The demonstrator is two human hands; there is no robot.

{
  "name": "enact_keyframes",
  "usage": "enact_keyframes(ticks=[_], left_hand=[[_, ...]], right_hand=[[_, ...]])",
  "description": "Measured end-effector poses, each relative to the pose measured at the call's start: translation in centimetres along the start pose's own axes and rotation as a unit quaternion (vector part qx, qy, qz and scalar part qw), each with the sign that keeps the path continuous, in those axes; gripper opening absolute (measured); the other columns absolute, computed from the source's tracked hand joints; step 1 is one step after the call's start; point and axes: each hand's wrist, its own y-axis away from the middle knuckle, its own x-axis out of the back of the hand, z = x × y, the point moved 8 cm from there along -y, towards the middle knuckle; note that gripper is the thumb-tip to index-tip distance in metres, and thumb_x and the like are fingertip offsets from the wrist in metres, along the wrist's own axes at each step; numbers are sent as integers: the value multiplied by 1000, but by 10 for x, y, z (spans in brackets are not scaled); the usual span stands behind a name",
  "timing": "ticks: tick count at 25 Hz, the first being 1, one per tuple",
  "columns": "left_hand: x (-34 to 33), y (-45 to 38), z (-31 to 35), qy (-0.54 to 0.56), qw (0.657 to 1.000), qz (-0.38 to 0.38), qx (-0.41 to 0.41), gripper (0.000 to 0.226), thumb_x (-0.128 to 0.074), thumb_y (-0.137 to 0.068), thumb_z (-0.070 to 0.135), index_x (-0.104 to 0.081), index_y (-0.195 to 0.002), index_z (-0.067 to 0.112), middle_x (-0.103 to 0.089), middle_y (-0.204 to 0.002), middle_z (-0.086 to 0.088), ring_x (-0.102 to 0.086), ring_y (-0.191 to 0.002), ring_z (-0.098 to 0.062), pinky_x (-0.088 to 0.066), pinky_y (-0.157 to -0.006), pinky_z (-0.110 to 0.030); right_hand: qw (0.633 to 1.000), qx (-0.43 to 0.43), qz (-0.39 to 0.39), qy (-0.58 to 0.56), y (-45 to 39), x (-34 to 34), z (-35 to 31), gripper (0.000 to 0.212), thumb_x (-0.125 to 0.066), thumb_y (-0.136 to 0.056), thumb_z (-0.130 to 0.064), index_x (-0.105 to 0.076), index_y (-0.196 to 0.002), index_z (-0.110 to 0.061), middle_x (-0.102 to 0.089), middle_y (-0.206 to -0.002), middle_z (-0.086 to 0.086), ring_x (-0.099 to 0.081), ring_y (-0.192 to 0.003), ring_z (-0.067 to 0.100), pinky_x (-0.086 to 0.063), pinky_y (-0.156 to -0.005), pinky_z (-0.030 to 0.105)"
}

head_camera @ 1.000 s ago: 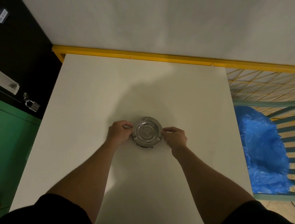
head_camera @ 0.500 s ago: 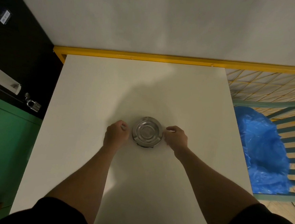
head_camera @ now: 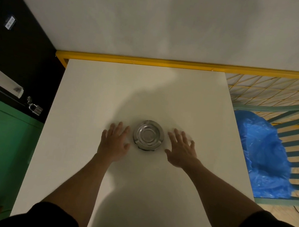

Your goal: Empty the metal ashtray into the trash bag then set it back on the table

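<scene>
A round metal ashtray (head_camera: pixel 148 135) stands upright near the middle of the white table (head_camera: pixel 85 94). Its bowl looks bare and shiny. My left hand (head_camera: pixel 115 141) lies flat on the table just left of the ashtray, fingers spread, holding nothing. On the ashtray's right, my right hand (head_camera: pixel 181 148) also rests flat and open. Neither hand touches the ashtray. A blue trash bag (head_camera: pixel 261 154) hangs open in a teal slatted frame off the table's right edge.
A yellow rail (head_camera: pixel 149 61) runs along the table's far edge below a pale wall. A green cabinet (head_camera: pixel 2 137) with a padlock (head_camera: pixel 35 109) stands to the left. Yellow mesh fencing (head_camera: pixel 272 90) sits behind the bag.
Both hands let go of the ashtray's rim, moved slightly outward and opened flat on the table. The ashtray has stayed in place.
</scene>
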Motion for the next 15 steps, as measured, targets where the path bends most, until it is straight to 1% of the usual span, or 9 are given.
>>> enact_keyframes(ticks=[2, 4, 6, 8, 10, 12, 15], left_hand=[[-4, 1, 2, -16, 1000, -3, -8, 70, -41, -92, 46, -13, -154, 30, -4, -166, -4, -3, -151, -33, -16, -118, -53], [-5, 2, 3, -18, 1000, -10, -10, 69, -39, -94, 45, -11, -155, 29, -2, -166, -3, -1, -151, -33, -15, -119, -53], [-3, 1, 4, -8, 1000, -16, -9, 68, -40, -94, 41, -13, -155, 27, -4, -166, -4, -3, -151, -33, -16, -119, -53], [3, 1, 7, 0, 1000, -15, -13, 64, -41, -94, 36, -19, -154, 25, -8, -166, -3, -7, -151, -32, -21, -118, -52], [13, -1, 11, 31, 999, -18, -18, 61, -42, -94, 31, -24, -152, 25, -12, -166, -2, -11, -151, -31, -26, -116, -52], [29, -4, 16, 58, 998, -11, -22, 60, -41, -96, 30, -24, -152, 24, -14, -165, -2, -13, -151, -30, -28, -115, -52], [55, -8, 24, 78, 997, 0, -24, 61, -40, -98, 35, -19, -154, 25, -13, -166, 0, -14, -150, -27, -28, -116, -50]], right_hand=[[1000, 0, -11, 3, 0, -2, 0, 77, -44, -97, -49, 1, -156, -29, 15, -166, 0, 15, -151, 29, -4, -119, 63], [1000, -4, -12, 1, -1, -2, -1, 77, -45, -98, -47, 1, -157, -27, 15, -166, 1, 15, -151, 29, -4, -120, 61], [1000, -7, -10, -3, -1, -1, -2, 76, -46, -99, -43, -1, -157, -25, 12, -166, 3, 13, -151, 30, -5, -120, 57], [1000, -5, -5, -7, -1, 2, -5, 74, -48, -100, -38, -4, -157, -22, 8, -167, 5, 8, -152, 30, -7, -121, 54], [1000, -2, -2, -12, -2, 9, -8, 71, -50, -100, -33, -9, -157, -18, 2, -167, 8, 4, -152, 30, -10, -121, 53], [1000, 0, 5, -8, -4, 20, -12, 69, -50, -100, -30, -12, -156, -15, -1, -167, 9, 2, -152, 31, -12, -121, 53], [1000, -2, 19, -6, -3, 40, -17, 69, -51, -99, -31, -14, -156, -15, -3, -167, 9, 0, -153, 30, -14, -122, 51]])
